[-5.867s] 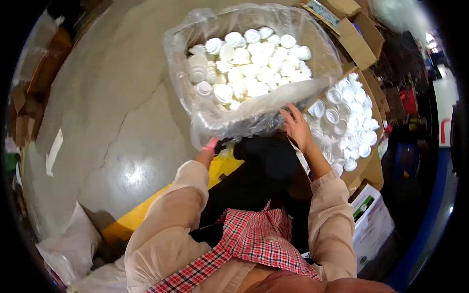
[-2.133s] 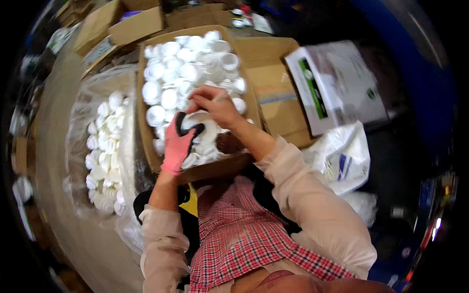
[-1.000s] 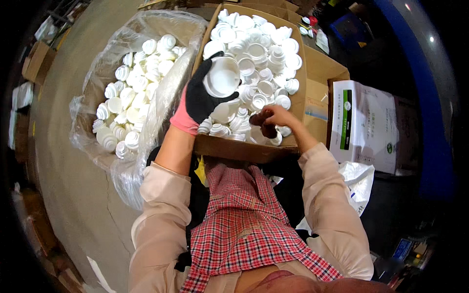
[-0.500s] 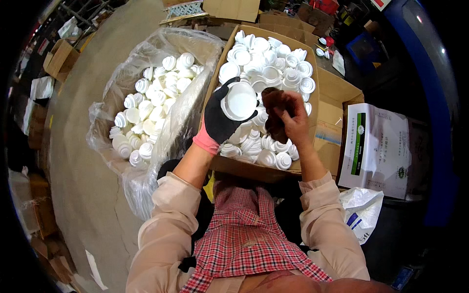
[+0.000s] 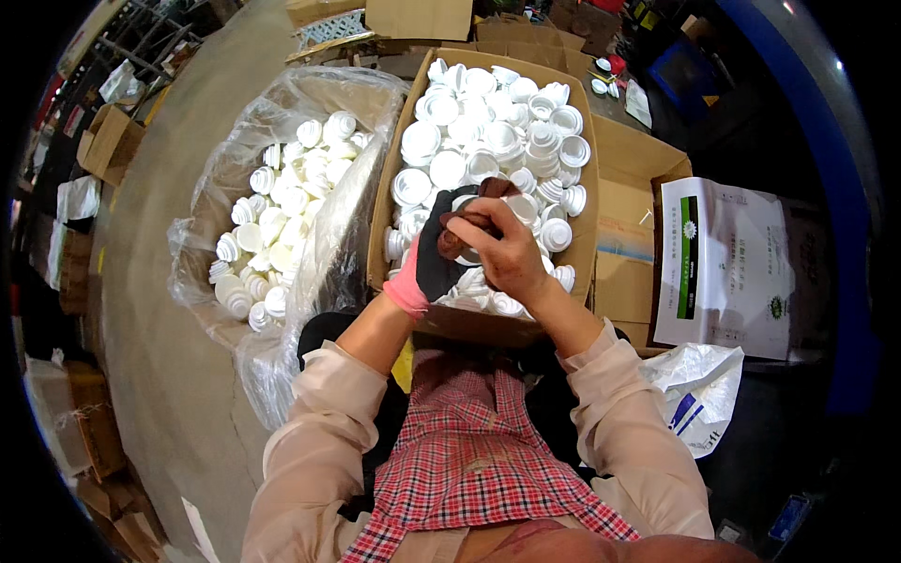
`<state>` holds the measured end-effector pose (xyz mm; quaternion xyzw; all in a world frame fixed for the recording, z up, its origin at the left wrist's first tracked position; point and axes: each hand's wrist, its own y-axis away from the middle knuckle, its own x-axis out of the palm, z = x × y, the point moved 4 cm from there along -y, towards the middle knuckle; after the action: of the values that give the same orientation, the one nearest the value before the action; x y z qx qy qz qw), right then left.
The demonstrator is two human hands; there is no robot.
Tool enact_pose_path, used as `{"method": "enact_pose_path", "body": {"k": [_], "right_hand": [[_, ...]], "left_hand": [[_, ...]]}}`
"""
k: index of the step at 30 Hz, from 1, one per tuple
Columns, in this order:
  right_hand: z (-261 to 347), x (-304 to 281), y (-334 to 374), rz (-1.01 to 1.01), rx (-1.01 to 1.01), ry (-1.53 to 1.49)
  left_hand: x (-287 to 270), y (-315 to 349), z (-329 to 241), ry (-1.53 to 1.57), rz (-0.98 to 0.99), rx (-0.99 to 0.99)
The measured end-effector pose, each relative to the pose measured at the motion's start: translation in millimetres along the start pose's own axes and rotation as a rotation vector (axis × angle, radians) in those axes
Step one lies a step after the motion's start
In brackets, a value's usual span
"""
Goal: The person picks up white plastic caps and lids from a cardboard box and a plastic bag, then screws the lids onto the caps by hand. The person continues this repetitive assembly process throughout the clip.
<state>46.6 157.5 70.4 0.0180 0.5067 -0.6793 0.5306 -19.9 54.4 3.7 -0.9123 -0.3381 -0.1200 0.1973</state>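
Note:
My left hand [image 5: 435,258], in a black glove with a pink cuff, is closed around a white round plastic lid [image 5: 463,201]. Most of that lid is covered by a brown cloth [image 5: 452,245] and my fingers. My bare right hand [image 5: 512,255] grips the cloth and presses it against the lid. Both hands meet above the near part of a cardboard box [image 5: 589,202], which is heaped with white plastic lids [image 5: 449,170] of the same kind.
To the left stands a container lined with a clear plastic bag [image 5: 340,239], holding more white lids [image 5: 273,221]. An open cardboard carton [image 5: 624,202] and a white printed sheet [image 5: 723,267] lie at right, above a crumpled white bag [image 5: 699,394]. Flattened cardboard [image 5: 418,19] is at the back.
My right hand has moved left with the brown cloth, bringing it onto the lid in my left hand. The lid's inside, plainly visible before, is now mostly covered. The view has shifted slightly.

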Motion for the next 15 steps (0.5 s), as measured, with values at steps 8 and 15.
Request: {"method": "enact_pose_path", "body": {"k": [8, 15], "right_hand": [[-33.3, -15.7, -3.5, -0.013, 0.365, 0.128], [-57.4, -28.2, 5.7, -0.220, 0.492, -0.326]], "left_hand": [[1.7, -8.2, 16.6, -0.313, 0.008, -0.030], [-5.8, -14.6, 22.1, 0.631, -0.215, -0.354]]}}
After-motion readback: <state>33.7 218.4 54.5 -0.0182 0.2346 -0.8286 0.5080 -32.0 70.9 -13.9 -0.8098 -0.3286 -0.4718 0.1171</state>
